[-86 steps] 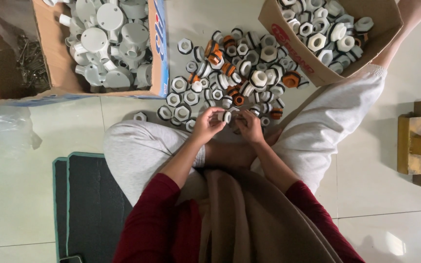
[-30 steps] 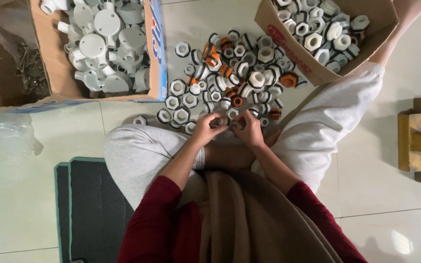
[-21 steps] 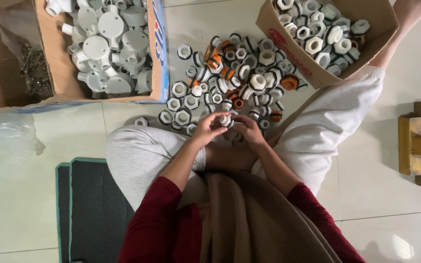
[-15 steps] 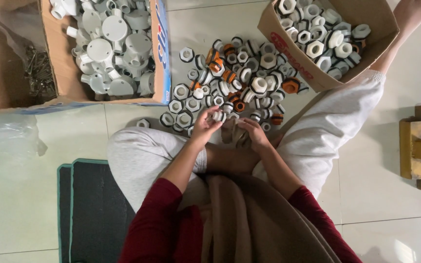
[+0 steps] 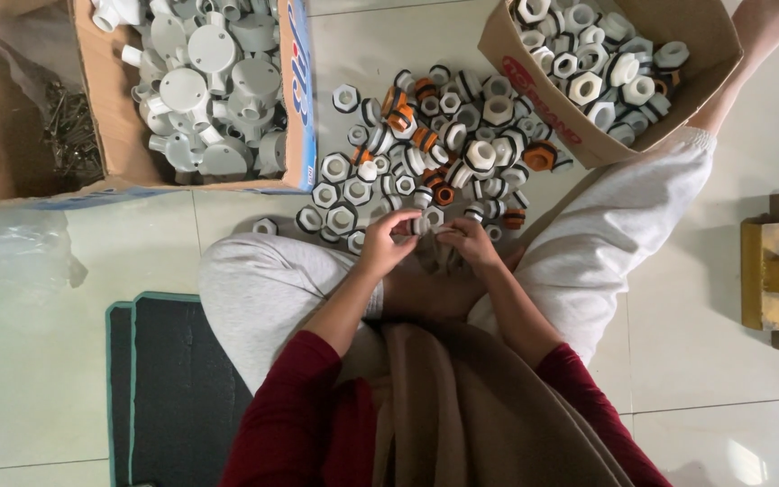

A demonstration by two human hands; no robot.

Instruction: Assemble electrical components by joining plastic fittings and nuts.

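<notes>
You are pinching small fitting [image 5: 419, 225] between both hands, left hand [image 5: 388, 245] and right hand [image 5: 469, 243], just near of pile [image 5: 435, 149] on floor [image 5: 696, 307]. Risk: fitting slipping, rolling off into pile or under knee; grip looking shallow, fingertips only.

A small white hexagonal nut fitting with a dark ring [image 5: 419, 225] is being pinched between the fingertips of the left hand [image 5: 383, 245] and the right hand [image 5: 469, 243]. It is being held just above the floor, right before the heap of like fittings [image 5: 444, 144].
</notes>
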